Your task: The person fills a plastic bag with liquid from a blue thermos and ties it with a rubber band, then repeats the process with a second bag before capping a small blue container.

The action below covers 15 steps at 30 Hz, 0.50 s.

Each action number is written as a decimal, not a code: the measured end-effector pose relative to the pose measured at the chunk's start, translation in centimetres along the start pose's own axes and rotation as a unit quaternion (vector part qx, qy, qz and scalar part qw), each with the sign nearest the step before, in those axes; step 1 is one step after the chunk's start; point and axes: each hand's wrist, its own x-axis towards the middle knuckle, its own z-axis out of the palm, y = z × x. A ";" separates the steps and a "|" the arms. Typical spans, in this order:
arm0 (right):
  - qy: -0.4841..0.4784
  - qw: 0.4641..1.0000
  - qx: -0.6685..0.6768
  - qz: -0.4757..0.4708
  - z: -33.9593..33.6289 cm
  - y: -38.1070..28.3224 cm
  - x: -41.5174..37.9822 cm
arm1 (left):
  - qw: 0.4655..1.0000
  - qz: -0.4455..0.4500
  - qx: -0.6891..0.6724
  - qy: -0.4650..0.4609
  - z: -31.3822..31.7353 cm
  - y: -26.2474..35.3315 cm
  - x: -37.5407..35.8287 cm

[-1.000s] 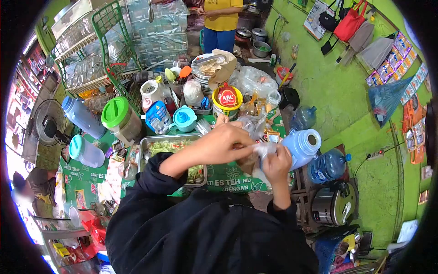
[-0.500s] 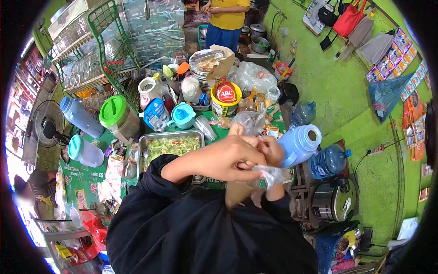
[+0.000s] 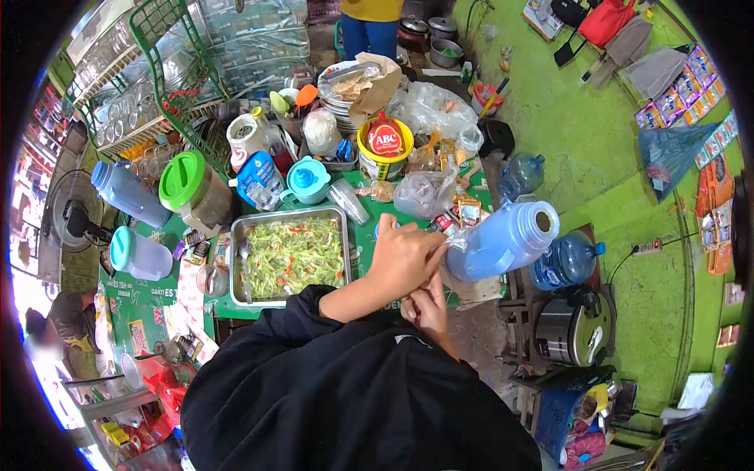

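My left hand [image 3: 402, 255] reaches in from the left with bent fingers, above and against my right hand [image 3: 428, 304]. A crumpled piece of clear plastic [image 3: 457, 241] shows at the left fingertips. The fingers of my right hand are curled below the left; whatever they grip is hidden. Just right of both hands stands a light blue thermos jug [image 3: 503, 242], its top opening uncovered. To the left lies a metal tray [image 3: 345, 259] of shredded green vegetable [image 3: 290, 255] with red bits.
Behind the tray are a turquoise lidded pot [image 3: 307, 180], a yellow bucket [image 3: 385, 147] and stacked plastic cups [image 3: 348, 202]. A green-lidded jug [image 3: 194, 191] stands left. Water bottles [image 3: 567, 259] and a rice cooker [image 3: 575, 337] are at right. A person [image 3: 369, 31] stands at the back.
My hands have drawn closer together and shifted a little left, uncovering the tray and the thermos. The clear plastic has moved up from below the hands to beside the thermos.
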 end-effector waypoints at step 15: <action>0.070 0.850 -0.522 -0.012 0.2 0.3 0.1 | 0.991 -0.117 -0.056 -0.025 0.6 -2.2 -1.5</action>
